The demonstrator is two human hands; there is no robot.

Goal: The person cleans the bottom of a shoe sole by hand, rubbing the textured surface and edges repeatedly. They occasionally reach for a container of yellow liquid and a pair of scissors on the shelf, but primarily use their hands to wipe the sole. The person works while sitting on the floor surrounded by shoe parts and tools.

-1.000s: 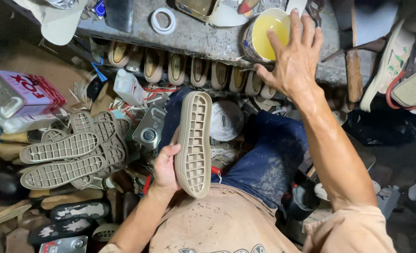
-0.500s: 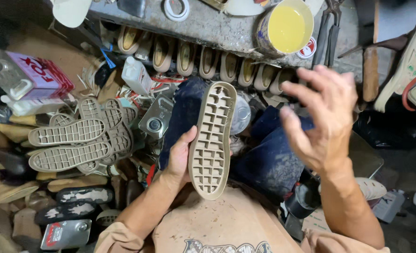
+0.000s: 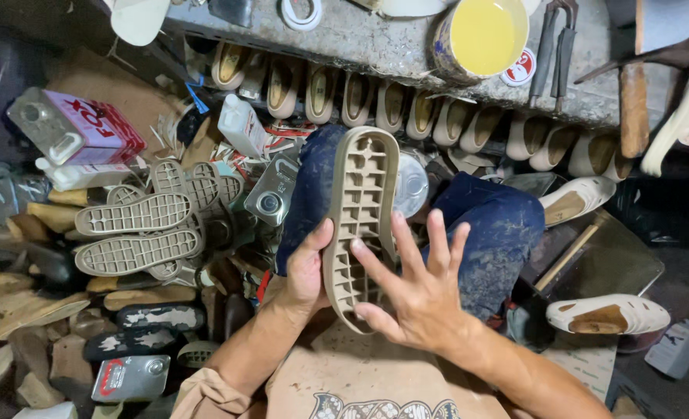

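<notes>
Now both my hands are on the tan rubber sole (image 3: 362, 225).

Far off to the left of my left hand (image 3: 307, 271) lie two loose soles (image 3: 135, 231), tread up, on the pile of scraps on the floor. That left hand is clamped on the sole's near edge, thumb over the rim, holding it upright above my blue-trousered knee (image 3: 499, 233). A second ago my right hand (image 3: 418, 291) was up at the yellow glue tin (image 3: 480, 37) on the bench (image 3: 375, 46); it has come back down, fingers spread apart and laid flat on the sole's gridded face, so I judge I am working glue into it. Beyond my right hand, finished uppers (image 3: 608, 314) wait.
</notes>
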